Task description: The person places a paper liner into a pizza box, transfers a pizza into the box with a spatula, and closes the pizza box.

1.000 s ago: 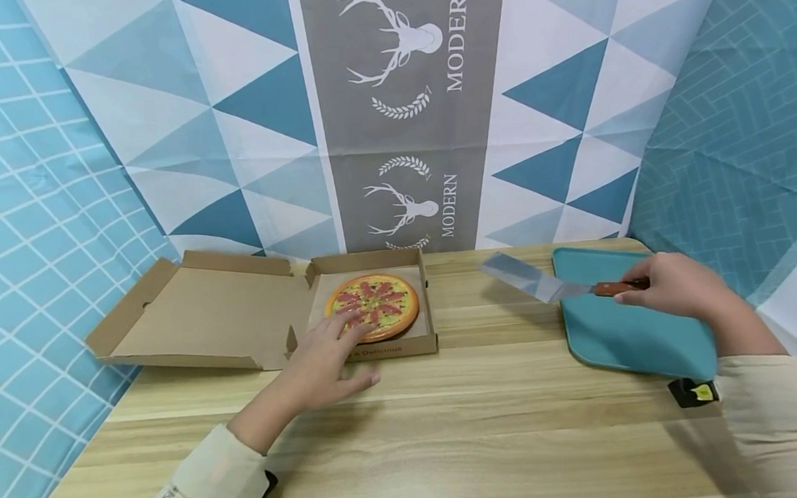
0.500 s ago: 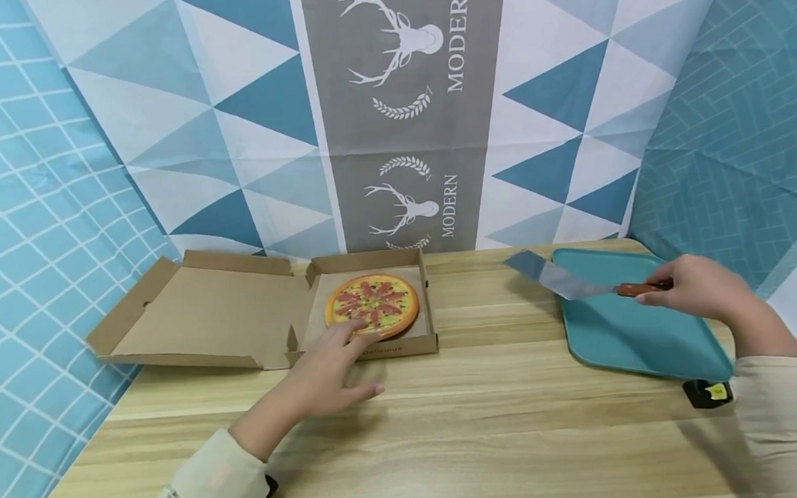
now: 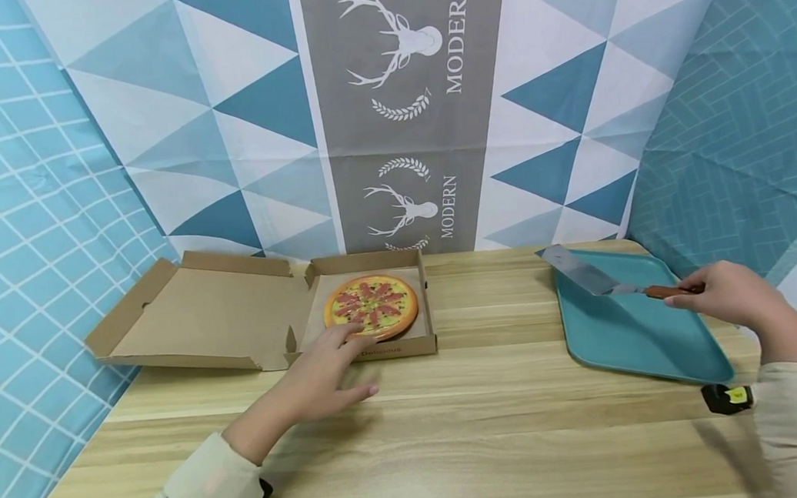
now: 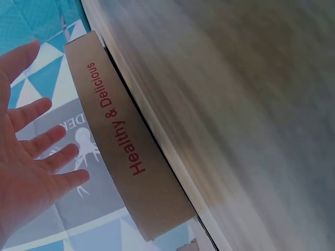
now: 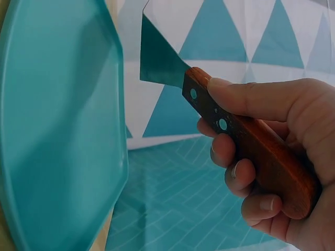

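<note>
Right hand fills the lower right of the frame, fingers curled round a reddish-brown wooden handle with two pale rivets showing near its upper end; thumb lies along the top. From the handle a flat metal blade runs up toward the top centre, mirror-bright, reflecting teal. Teal tray takes up the left side, its rim just left of the blade. Blue-and-white triangle-patterned cloth behind, upper right.
</note>
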Available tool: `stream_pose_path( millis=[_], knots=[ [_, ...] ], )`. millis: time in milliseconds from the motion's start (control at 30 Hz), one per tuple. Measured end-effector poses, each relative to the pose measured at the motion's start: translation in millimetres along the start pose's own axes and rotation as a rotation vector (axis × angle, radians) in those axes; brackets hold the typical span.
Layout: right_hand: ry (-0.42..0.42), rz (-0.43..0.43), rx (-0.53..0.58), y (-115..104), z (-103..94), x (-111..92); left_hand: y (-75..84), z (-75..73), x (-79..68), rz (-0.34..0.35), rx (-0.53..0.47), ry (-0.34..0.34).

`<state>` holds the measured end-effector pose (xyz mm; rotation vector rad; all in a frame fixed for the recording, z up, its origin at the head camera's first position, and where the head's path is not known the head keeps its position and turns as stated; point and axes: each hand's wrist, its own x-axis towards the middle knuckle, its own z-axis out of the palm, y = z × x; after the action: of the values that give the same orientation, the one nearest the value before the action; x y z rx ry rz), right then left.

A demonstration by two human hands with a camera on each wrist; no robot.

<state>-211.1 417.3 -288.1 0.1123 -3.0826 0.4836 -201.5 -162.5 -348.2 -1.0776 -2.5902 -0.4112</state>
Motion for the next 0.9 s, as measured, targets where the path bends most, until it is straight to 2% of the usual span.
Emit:
stream_pose_path(
  millis=[600, 900],
  knots=[
    [-0.039, 0.083, -0.035, 26.2, 8.4, -4.4, -6.1, -2.8, -6.8, -0.028, -0.023, -0.003],
    [-0.068, 0.095, -0.045, 30.3, 12.7, -4.8, -8.7, -1.7, -7.5, -0.006, -0.025, 0.027]
  ],
)
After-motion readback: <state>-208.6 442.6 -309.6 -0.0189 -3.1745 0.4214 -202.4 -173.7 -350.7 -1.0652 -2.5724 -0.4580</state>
